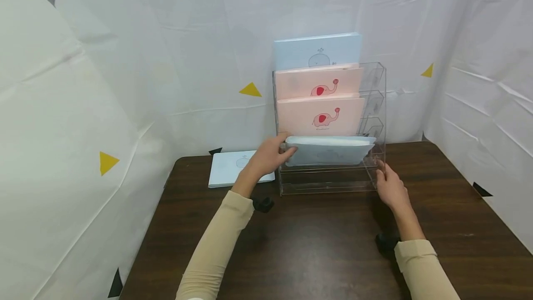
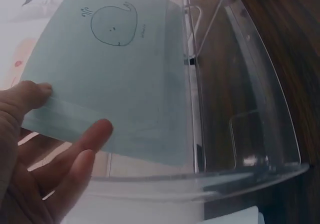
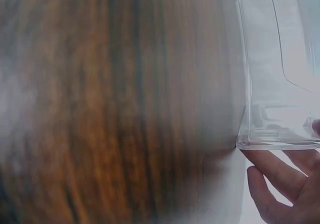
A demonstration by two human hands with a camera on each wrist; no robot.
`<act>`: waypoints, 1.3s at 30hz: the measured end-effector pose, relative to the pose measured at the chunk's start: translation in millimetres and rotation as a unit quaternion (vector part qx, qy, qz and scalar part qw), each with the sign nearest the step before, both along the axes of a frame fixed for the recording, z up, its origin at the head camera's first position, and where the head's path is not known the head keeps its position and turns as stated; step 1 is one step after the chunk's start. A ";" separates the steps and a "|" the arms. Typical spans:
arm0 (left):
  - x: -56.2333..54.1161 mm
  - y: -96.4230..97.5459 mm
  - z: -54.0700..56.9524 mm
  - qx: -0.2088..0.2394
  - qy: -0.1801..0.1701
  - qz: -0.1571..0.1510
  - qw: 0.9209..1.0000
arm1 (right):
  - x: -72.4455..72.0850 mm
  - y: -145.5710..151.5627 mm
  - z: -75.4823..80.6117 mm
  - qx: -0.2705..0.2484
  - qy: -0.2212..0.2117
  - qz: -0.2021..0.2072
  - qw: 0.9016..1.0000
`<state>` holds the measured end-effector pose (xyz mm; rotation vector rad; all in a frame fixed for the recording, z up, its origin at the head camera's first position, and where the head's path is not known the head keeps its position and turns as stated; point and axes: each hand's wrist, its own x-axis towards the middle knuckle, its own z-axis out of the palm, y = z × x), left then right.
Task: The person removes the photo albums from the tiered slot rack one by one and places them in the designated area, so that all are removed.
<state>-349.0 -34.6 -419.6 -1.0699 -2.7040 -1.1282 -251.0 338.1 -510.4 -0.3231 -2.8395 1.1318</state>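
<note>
A clear tiered rack stands at the table's back. In its lower tier, a pale blue notebook stack leans forward, its whale drawing plain on the front notebook in the left wrist view. My left hand pinches the stack's left end, thumb on one face; the fingers are partly hidden behind it. My right hand holds the rack's lower right side, fingers along the outside of the clear wall and a fingertip showing inside. Pink elephant notebooks fill two tiers above, with blue whale notebooks on top.
Another blue whale notebook pile lies flat on the dark wooden table, left of the rack and close to my left forearm. A white cloth with coloured triangles hangs behind and at both sides.
</note>
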 end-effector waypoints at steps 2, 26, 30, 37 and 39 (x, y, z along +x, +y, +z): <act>-1.5 2.0 -1.9 0.006 -0.017 -0.012 1.000 | -0.1 0.2 0.6 -0.001 -0.001 0.001 1.000; 6.4 28.4 -1.5 0.114 0.062 -0.038 0.991 | -1.4 1.4 -0.3 -0.014 -0.010 0.011 1.000; 8.8 27.8 8.3 0.147 0.064 -0.041 0.986 | -2.5 1.3 -1.3 -0.014 -0.012 0.009 1.000; 15.7 20.3 20.6 0.228 0.012 -0.030 0.973 | -1.9 1.7 -1.0 -0.019 -0.014 0.006 1.000; 18.4 15.4 23.7 0.253 -0.001 -0.032 0.967 | -1.6 2.4 -0.5 -0.019 -0.019 0.005 1.000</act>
